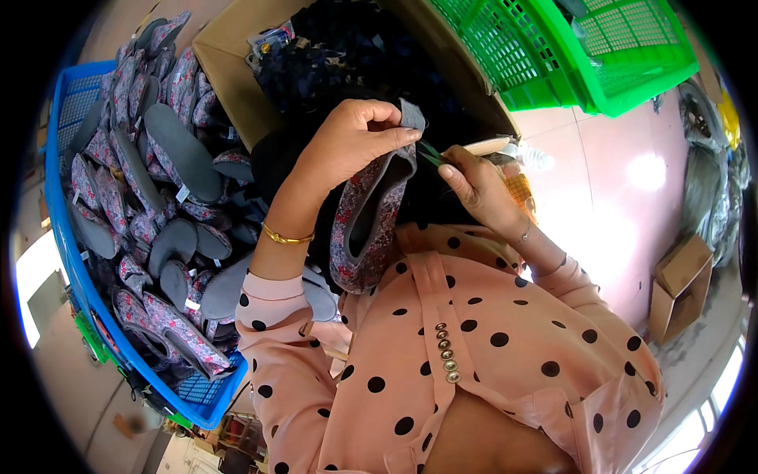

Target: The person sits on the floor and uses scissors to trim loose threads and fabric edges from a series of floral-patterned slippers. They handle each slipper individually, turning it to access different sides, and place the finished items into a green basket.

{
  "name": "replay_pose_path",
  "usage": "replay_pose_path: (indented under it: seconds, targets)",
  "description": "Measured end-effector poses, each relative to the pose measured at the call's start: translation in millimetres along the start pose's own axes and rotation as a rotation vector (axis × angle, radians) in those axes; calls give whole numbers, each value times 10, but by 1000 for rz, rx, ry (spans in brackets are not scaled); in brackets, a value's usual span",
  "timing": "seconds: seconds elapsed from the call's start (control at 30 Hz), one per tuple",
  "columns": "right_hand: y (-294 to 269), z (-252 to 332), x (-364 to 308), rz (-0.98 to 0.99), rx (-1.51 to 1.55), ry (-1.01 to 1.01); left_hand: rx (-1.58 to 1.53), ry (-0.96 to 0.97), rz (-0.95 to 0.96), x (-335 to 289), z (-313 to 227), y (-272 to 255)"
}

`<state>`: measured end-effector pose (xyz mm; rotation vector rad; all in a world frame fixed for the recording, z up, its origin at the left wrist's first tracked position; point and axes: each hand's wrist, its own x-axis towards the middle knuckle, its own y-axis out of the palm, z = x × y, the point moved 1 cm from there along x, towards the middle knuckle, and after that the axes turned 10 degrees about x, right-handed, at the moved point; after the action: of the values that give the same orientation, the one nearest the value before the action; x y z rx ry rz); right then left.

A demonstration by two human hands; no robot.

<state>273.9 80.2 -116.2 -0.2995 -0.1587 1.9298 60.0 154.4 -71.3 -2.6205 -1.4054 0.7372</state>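
A floral slipper (365, 225) with a dark lining hangs from my left hand (355, 138). My left thumb and fingers pinch its upper edge, where a grey fabric piece (411, 115) stands up. Just right of that edge, my right hand (482, 186) is closed around slim green thread snips (431, 153). Their narrow tips point at the slipper's edge near my left thumb; whether they touch it I cannot tell. My right fingers partly hide the snips.
At the left, a blue basket (103, 304) is heaped with floral slippers (185, 154) with grey soles. Ahead stands a cardboard box (229, 71) holding dark scraps (347, 63). Green baskets (545, 71) are at the far right. A small open carton (681, 288) lies on the right-hand floor.
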Motion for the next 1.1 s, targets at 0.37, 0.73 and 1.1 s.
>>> replay_pose_path:
  seconds: [0.37,0.73,1.1]
  targets:
    - [126,40,285,95,162,-37,19,-11,-15,28,-9,-33]
    - [81,-19,332,57,58,-52,65,-65,-56,22,-15,-53]
    - [-298,286,437,207,-232,-100,238,70,-358,-460,59,-41]
